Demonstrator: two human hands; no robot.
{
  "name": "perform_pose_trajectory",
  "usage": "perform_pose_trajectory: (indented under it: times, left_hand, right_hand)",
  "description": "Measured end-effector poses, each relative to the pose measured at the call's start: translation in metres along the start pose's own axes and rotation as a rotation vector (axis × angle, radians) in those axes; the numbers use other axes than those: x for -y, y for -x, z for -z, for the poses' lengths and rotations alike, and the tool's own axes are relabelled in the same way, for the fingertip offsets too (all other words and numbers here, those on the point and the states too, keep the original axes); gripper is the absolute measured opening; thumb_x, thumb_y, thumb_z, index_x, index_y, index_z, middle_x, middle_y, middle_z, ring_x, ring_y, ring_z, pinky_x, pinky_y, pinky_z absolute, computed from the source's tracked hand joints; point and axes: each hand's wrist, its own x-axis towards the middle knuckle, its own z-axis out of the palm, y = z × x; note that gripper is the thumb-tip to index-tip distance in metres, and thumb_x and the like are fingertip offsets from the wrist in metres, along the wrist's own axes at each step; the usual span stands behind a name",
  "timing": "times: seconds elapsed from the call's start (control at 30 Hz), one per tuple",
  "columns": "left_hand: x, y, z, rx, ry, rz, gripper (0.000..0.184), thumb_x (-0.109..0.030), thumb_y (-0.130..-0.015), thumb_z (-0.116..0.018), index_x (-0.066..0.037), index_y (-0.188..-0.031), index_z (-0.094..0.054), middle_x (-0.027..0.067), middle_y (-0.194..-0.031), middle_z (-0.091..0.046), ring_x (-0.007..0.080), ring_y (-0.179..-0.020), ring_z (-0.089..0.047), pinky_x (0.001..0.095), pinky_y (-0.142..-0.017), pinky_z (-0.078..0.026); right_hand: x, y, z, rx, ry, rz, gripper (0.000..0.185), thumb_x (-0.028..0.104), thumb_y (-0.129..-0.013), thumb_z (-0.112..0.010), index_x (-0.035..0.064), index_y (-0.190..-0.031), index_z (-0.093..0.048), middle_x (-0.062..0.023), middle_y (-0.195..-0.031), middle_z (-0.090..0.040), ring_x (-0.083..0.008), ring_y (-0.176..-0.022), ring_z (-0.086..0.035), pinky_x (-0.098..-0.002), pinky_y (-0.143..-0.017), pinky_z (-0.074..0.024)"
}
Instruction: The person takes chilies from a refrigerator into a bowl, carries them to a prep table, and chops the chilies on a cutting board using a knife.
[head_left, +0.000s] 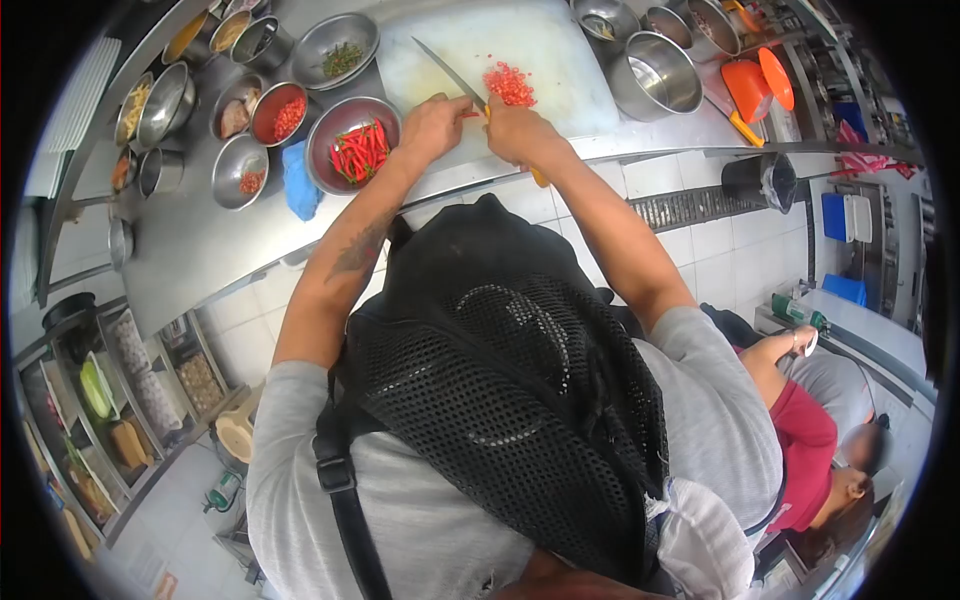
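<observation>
My right hand (518, 133) is wrapped round the yellow handle of a kitchen knife (448, 69), whose blade points up and left over the white cutting board (565, 50). My left hand (434, 126) is closed on a red chili (470, 115) at the board's near edge, close to the blade. Chopped red chili (510, 84) lies in a heap beyond my right hand. Left of my left hand, a metal bowl (318, 140) holds whole red chilies (358, 153). A blue cloth (299, 182) lies beside that bowl.
Metal bowls of ingredients crowd the counter's left, including one of chopped red pieces (289, 118) and one of green chilies (342, 60). Right of the board stand a steel pot (655, 77) and an orange container (747, 88). A person in a red shirt (806, 440) is behind, right.
</observation>
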Motion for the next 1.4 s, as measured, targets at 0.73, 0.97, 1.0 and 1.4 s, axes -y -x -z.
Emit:
perform_pose_trajectory:
  times: [0.73, 0.97, 1.0, 1.4]
  left_hand:
    - [0.005, 0.003, 0.002, -0.011, 0.052, -0.085, 0.016, -0.014, -0.090, -0.062, -0.014, -0.104, -0.069, 0.0163, -0.093, -0.066, 0.0373, -0.094, -0.065, 0.0476, -0.082, -0.052]
    - [0.007, 0.000, 0.003, -0.010, 0.079, -0.110, 0.016, -0.015, -0.092, -0.059, -0.014, -0.103, -0.071, 0.0178, -0.091, -0.066, 0.0389, -0.092, -0.066, 0.0493, -0.082, -0.053]
    - [0.007, -0.003, 0.004, -0.020, 0.093, -0.120, 0.016, -0.015, -0.091, -0.059, -0.014, -0.102, -0.071, 0.0178, -0.091, -0.066, 0.0390, -0.092, -0.066, 0.0494, -0.082, -0.053]
    - [0.000, 0.001, 0.006, -0.008, 0.082, -0.079, 0.018, -0.009, -0.088, -0.060, -0.010, -0.102, -0.072, 0.0205, -0.093, -0.067, 0.0407, -0.090, -0.066, 0.0491, -0.081, -0.054]
  right_hand:
    - [-0.015, -0.003, -0.014, -0.017, -0.080, 0.075, 0.027, 0.006, -0.091, -0.048, -0.0073, -0.114, -0.051, -0.0257, -0.077, -0.069, -0.0351, -0.061, -0.071, -0.0442, -0.053, -0.0565]
    - [-0.016, -0.010, -0.011, 0.001, -0.084, 0.048, 0.031, 0.019, -0.101, -0.051, -0.0035, -0.121, -0.046, -0.0243, -0.080, -0.069, -0.0303, -0.054, -0.067, -0.0417, -0.048, -0.0541]
    - [-0.013, -0.005, -0.004, 0.024, -0.090, 0.032, 0.031, 0.019, -0.101, -0.052, -0.0034, -0.121, -0.046, -0.0238, -0.081, -0.069, -0.0304, -0.054, -0.068, -0.0414, -0.048, -0.0543]
    - [-0.013, 0.000, -0.008, -0.030, 0.093, 0.077, 0.033, 0.009, -0.091, -0.050, -0.0047, -0.121, -0.050, -0.0280, -0.105, -0.070, -0.0410, -0.094, -0.071, -0.0494, -0.081, -0.0565]
